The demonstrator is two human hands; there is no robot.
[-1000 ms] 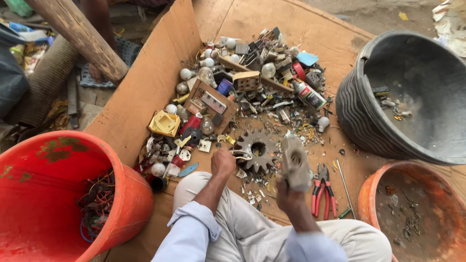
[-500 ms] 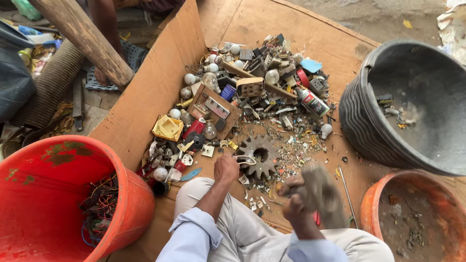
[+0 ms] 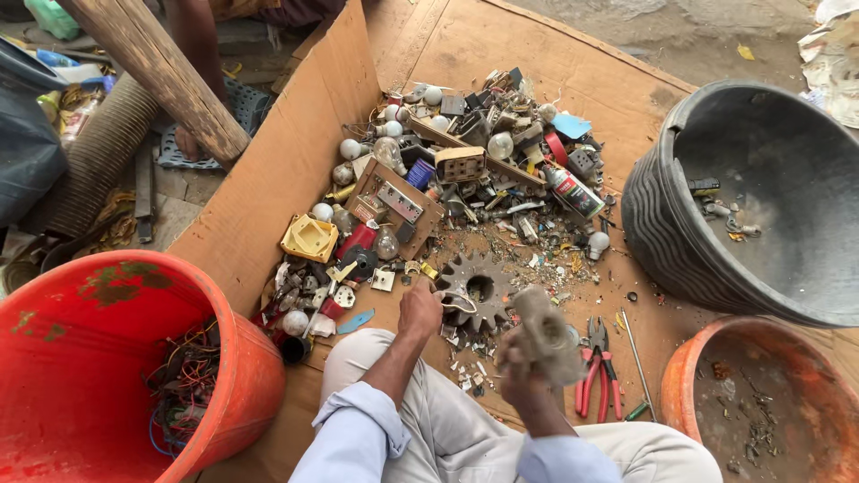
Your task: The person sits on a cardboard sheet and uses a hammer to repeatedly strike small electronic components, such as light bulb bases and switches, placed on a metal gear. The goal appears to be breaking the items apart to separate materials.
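Note:
I sit on a sheet of cardboard [image 3: 501, 45] in front of a pile of scrap [image 3: 465, 179]: bulbs, switches, wire bits and broken plastic. My left hand [image 3: 419, 309] rests at the near edge of the pile, its fingers on a small pale part beside a rusty toothed gear [image 3: 479, 288]. My right hand [image 3: 528, 358] is raised above my knee and grips a grey, dusty lump-shaped object [image 3: 548, 333], which is blurred.
A black tub [image 3: 761, 206] with a few scraps stands at the right; an orange tub [image 3: 769, 411] sits below it. A red bucket [image 3: 107, 367] holding wires is at the left. Red-handled pliers [image 3: 598, 368] and a screwdriver [image 3: 637, 365] lie by my right knee. Another person's leg [image 3: 192, 72] is behind the cardboard flap.
My right hand has swung the grey object about, from beside the gear toward the pliers and back up. My left hand has stayed by the gear.

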